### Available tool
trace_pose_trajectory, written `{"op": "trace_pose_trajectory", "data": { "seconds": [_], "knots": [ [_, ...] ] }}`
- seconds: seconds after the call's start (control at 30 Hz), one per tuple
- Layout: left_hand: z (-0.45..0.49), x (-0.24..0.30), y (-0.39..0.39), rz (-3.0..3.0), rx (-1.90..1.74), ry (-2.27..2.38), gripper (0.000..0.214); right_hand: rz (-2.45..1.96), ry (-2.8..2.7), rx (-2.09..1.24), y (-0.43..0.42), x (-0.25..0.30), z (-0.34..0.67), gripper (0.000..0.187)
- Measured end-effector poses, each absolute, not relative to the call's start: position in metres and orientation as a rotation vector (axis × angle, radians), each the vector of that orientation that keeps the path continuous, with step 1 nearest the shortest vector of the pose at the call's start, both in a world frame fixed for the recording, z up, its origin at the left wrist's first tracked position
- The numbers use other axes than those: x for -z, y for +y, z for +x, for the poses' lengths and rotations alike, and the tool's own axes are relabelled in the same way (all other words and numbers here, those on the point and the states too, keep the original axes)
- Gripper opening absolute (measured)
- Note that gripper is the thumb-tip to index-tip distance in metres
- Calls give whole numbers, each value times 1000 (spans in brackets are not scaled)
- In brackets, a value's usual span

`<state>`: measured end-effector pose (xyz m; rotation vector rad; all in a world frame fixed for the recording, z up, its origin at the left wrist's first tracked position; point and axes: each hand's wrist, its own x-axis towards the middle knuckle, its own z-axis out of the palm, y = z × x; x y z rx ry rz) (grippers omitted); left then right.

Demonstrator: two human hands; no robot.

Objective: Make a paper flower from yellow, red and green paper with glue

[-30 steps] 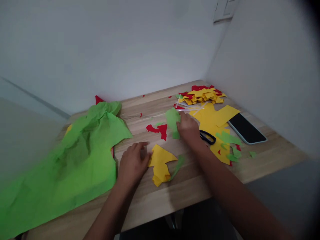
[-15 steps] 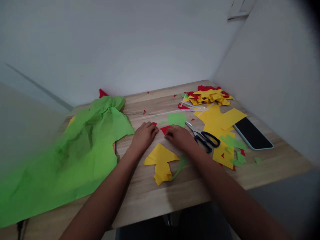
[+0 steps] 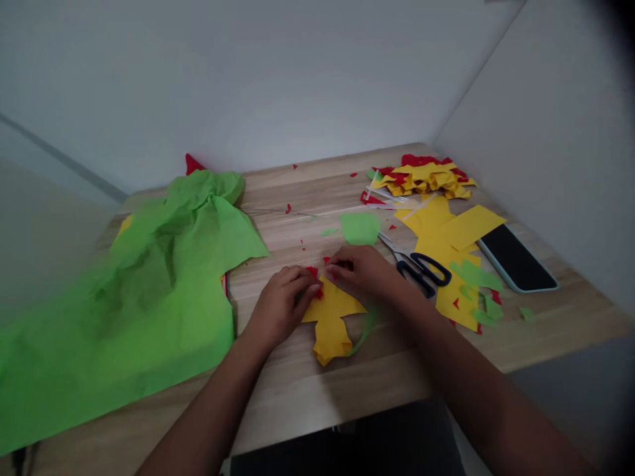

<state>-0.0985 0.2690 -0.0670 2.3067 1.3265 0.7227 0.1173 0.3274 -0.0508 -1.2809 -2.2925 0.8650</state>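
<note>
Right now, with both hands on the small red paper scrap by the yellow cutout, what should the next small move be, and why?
Probably lower the small red paper scrap flat onto the yellow paper cutout and press it down. The left hand and right hand both pinch it right at the cutout's upper edge, so little travel remains.

Dim even light, soft focus, dark vignetted right corners

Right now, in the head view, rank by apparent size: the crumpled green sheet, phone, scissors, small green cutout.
1. Crumpled green sheet, by far.
2. Phone and scissors, too alike to rank.
3. Small green cutout.
</note>
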Motion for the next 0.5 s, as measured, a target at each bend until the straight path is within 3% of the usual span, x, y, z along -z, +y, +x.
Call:
{"op": "trace_pose_trajectory", "data": {
  "seconds": [0.17,0.3,0.5],
  "knots": [
    [-97,66,269,2255,-817,1386,14,-1170,-2404,-908,327,52,119,31],
    [-100,61,269,2269,-790,1309,8,-1097,-2391,-993,324,53,120,20],
    [-111,37,260,2248,-680,1155,10,-1117,-2296,-964,326,51,118,23]
  ]
}}
